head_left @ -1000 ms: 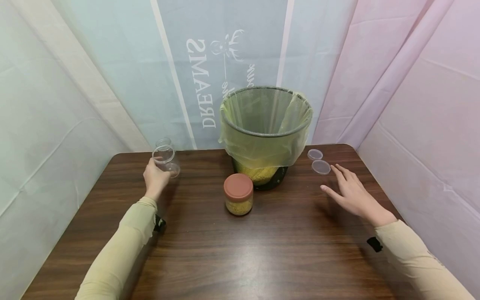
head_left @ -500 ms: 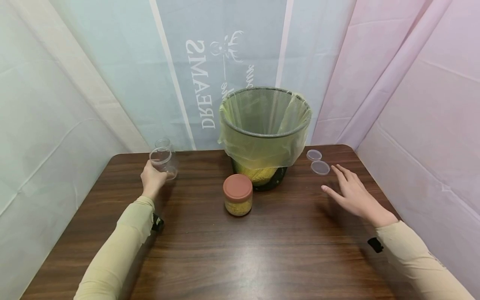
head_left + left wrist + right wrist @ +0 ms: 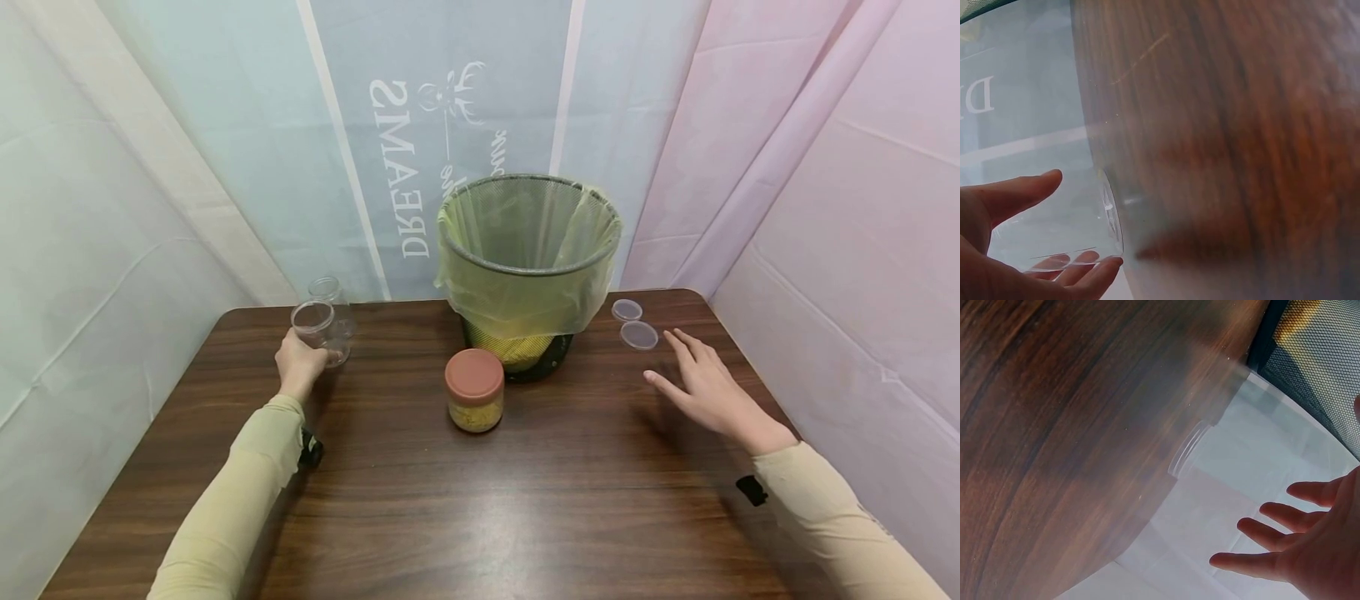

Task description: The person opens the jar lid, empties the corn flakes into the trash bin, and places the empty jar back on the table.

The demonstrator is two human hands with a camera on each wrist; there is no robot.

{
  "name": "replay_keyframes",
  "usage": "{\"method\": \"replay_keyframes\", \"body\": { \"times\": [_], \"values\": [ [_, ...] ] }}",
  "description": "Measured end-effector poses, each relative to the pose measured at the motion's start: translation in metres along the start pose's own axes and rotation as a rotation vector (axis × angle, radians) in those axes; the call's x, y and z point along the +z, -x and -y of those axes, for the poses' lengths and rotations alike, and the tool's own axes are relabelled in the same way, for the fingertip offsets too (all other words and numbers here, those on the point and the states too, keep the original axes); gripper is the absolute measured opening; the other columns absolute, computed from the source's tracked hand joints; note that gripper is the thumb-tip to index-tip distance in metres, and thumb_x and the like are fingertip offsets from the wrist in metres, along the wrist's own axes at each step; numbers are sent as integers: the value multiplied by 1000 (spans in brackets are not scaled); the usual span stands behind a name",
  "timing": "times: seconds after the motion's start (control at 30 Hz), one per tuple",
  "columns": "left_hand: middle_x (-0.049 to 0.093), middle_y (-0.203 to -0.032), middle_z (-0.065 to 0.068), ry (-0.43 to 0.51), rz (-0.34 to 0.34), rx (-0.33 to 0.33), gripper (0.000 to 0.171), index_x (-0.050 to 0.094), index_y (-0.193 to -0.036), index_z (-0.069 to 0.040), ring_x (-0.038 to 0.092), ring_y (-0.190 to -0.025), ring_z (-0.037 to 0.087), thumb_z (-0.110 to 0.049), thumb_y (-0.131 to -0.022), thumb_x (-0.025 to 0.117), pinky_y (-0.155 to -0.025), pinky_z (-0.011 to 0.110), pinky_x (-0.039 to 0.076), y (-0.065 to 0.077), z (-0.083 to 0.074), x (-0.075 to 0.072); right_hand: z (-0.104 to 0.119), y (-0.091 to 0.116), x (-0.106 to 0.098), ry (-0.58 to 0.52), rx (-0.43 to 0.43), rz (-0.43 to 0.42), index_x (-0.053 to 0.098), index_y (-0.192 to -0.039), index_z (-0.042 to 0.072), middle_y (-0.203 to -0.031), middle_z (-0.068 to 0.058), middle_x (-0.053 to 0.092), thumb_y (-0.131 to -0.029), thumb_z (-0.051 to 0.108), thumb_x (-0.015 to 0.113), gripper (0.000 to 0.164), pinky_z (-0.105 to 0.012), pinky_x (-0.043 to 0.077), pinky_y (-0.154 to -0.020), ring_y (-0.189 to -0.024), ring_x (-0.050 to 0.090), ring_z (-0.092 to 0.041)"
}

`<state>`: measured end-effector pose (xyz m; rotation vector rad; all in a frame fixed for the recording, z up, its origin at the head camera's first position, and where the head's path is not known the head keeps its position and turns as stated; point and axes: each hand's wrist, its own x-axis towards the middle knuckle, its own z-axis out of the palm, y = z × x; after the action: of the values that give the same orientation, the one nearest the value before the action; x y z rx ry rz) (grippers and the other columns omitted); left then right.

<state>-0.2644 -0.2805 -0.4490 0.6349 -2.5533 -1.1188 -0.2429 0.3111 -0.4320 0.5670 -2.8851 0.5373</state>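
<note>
At the table's back left, my left hand (image 3: 298,365) holds a clear, lidless jar (image 3: 318,332) from its side, thumb on one side and fingers on the other. In the left wrist view the round base of the clear jar (image 3: 1110,212) shows close to the wood. A second clear jar (image 3: 339,302) stands just behind it. My right hand (image 3: 701,390) hovers over the right side of the table, fingers spread and holding nothing. Just beyond its fingertips lie two clear round lids, the nearer lid (image 3: 639,336) and the farther lid (image 3: 627,310).
A mesh bin (image 3: 528,271) with a pale yellow liner stands at the back middle of the wooden table (image 3: 480,517). In front of it is a small jar (image 3: 476,390) with a reddish-brown lid and yellow contents. Fabric curtains (image 3: 360,125) enclose the back and sides.
My left hand has brought the clear jar slightly left and nearer, away from the jar behind it, and lowered it. The right hand has stayed nearly still.
</note>
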Motion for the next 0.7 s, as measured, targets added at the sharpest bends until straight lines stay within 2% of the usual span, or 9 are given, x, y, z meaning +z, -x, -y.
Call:
{"method": "replay_keyframes", "body": {
  "times": [0.13,0.37,0.7],
  "values": [
    [55,-122,31,-7,10,-1,70,46,-127,8,49,-113,48,-11,-68,79,-99,54,39,-1,1,-1,0,0,-1,-3,21,13,19,-148,-4,-150,-31,20,-93,47,53,83,-65,20,-104,-134,20,-53],
    [54,-122,31,-17,18,-14,73,43,-130,9,48,-114,49,-12,-69,79,-100,54,38,-5,4,0,0,1,1,1,11,4,22,-146,-7,-148,-32,23,-93,46,53,81,-63,22,-103,-132,23,-52],
    [53,-121,31,-20,59,-35,75,38,-131,9,48,-115,47,-16,-72,77,-100,53,39,-3,2,-2,-1,1,3,-4,12,5,21,-147,-5,-149,-31,23,-93,46,53,81,-64,21,-103,-133,23,-51]
  ]
}}
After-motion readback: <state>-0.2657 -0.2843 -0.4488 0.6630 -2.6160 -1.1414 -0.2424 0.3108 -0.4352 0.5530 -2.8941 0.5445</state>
